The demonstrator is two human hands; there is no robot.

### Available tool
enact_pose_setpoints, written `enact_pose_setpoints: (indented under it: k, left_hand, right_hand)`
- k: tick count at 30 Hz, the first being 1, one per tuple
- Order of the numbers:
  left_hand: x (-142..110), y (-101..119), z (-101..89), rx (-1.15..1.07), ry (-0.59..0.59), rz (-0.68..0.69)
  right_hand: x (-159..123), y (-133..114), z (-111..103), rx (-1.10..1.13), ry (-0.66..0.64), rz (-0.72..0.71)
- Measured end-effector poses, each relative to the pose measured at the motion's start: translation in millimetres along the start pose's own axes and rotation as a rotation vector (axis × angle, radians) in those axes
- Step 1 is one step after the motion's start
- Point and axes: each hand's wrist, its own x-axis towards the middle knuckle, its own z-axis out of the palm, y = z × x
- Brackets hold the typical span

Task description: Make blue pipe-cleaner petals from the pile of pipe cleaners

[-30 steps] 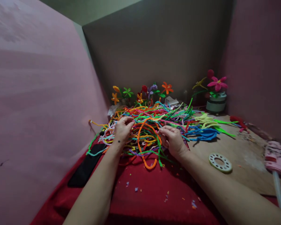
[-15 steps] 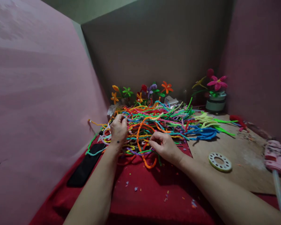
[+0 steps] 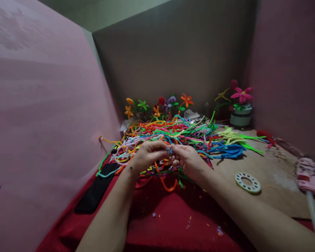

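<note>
My left hand (image 3: 149,154) and my right hand (image 3: 187,159) meet fingertip to fingertip over the front of a heap of coloured pipe cleaners (image 3: 157,130). Both are closed on a blue pipe cleaner (image 3: 171,150), of which only a short bent piece shows between the fingers. Beneath the hands, an orange pipe cleaner (image 3: 169,189) curls out onto the red cloth (image 3: 170,227). The rest of the blue piece is hidden by my fingers.
A black phone (image 3: 94,192) lies at the left. To the right are a ring-shaped tape roll (image 3: 248,182), a bundle of blue pipe cleaners (image 3: 229,152) and a pink gadget (image 3: 310,176). Pipe-cleaner flowers (image 3: 157,105) and a flower pot (image 3: 240,116) stand behind.
My left hand has moved right and slightly down from the heap, and my right hand has shifted a little, so they now meet. A blue pipe cleaner now shows between them.
</note>
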Motion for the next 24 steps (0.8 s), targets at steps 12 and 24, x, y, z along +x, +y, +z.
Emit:
enact_pose_setpoints:
  k: [12, 24]
  left_hand:
    - [20, -39, 0.1, 0.389, 0.338, 0.152]
    - [21, -52, -7.6, 0.290, 0.424, 0.057]
  right_hand:
    - [-9, -3, 0, -0.119, -0.138, 0.152]
    - [-29, -31, 2, -0.336, -1.141, 0.494]
